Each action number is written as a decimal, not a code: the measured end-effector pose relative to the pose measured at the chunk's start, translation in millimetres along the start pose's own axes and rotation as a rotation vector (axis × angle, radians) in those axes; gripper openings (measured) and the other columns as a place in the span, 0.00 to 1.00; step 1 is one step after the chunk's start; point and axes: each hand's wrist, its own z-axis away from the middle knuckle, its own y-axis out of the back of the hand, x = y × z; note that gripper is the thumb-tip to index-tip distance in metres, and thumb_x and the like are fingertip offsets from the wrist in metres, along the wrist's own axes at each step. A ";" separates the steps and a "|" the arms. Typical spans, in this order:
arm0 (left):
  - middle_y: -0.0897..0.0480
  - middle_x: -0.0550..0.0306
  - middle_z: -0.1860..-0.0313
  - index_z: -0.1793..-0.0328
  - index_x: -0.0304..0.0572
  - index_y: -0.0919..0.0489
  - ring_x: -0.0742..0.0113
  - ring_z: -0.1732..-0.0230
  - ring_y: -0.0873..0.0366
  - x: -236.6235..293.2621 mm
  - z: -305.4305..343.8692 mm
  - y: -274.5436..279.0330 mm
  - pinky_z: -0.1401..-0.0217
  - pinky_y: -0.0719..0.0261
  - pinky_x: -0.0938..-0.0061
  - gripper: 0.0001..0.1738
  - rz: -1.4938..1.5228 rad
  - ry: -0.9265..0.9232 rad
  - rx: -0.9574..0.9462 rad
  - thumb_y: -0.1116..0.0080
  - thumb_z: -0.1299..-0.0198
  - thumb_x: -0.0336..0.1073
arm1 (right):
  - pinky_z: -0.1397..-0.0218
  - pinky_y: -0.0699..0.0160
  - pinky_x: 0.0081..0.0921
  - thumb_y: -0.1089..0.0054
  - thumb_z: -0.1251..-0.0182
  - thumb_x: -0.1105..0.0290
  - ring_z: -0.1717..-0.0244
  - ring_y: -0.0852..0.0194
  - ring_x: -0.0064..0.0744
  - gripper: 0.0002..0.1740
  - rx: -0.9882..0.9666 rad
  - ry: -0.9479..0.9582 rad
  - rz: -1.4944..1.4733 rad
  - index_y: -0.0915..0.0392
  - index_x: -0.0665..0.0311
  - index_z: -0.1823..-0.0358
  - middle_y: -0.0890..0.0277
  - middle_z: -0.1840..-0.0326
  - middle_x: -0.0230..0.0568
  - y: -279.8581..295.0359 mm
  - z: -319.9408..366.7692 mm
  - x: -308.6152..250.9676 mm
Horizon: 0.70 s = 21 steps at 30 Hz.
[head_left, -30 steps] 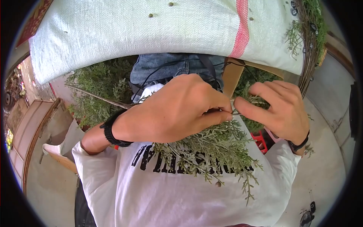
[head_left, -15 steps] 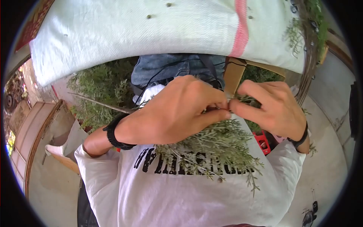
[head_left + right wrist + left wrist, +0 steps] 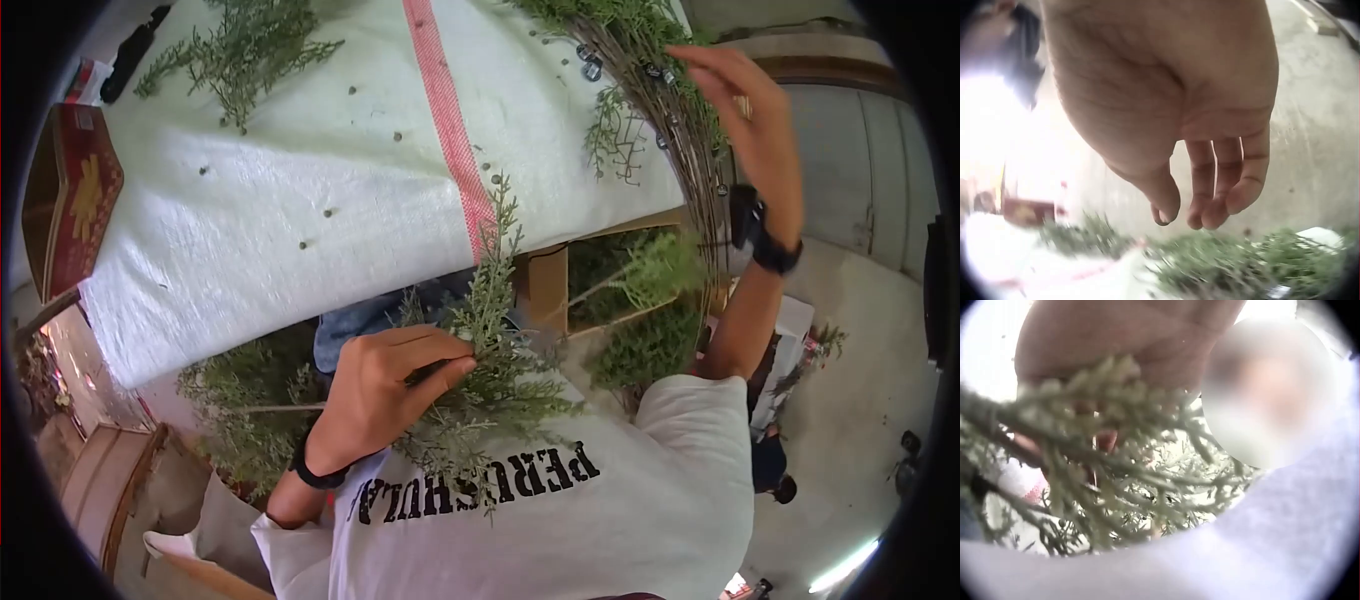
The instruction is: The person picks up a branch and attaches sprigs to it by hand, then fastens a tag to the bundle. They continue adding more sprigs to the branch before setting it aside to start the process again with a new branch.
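White woven sackcloth [image 3: 300, 180] with a red stripe [image 3: 449, 120], spread above the left hand [image 3: 385, 395]. Small green berries [image 3: 397, 135] scattered over it. Loose green sprig [image 3: 240, 45] lying far up-left of the hand. Dark red patterned box [image 3: 70, 210] well left. Open cardboard box [image 3: 545, 285] holding greenery, just right of the hand.
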 end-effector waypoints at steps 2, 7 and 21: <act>0.14 0.53 0.64 0.61 0.39 0.15 0.52 0.70 0.17 9.4 -3.2 0.7 0.69 0.21 0.66 0.07 -0.096 -0.014 0.022 0.31 0.43 0.33 | 0.48 0.26 0.27 0.44 0.31 0.77 0.52 0.27 0.32 0.17 -0.014 -0.053 0.118 0.20 0.61 0.42 0.21 0.46 0.38 -22.3 -1.9 20.9; 0.15 0.55 0.63 0.62 0.39 0.15 0.54 0.67 0.17 26.8 -4.3 2.9 0.65 0.19 0.66 0.07 -0.429 0.039 0.150 0.30 0.45 0.32 | 0.48 0.26 0.31 0.36 0.36 0.73 0.49 0.31 0.38 0.15 0.088 0.289 0.440 0.17 0.60 0.48 0.24 0.45 0.34 -69.4 -14.2 30.3; 0.17 0.61 0.63 0.57 0.39 0.17 0.74 0.62 0.24 -10.5 -37.6 26.4 0.58 0.27 0.78 0.08 0.551 0.054 0.225 0.31 0.42 0.28 | 0.46 0.26 0.24 0.44 0.31 0.75 0.46 0.23 0.26 0.15 -0.041 -0.261 -0.250 0.26 0.66 0.43 0.24 0.42 0.36 -54.8 -27.6 17.6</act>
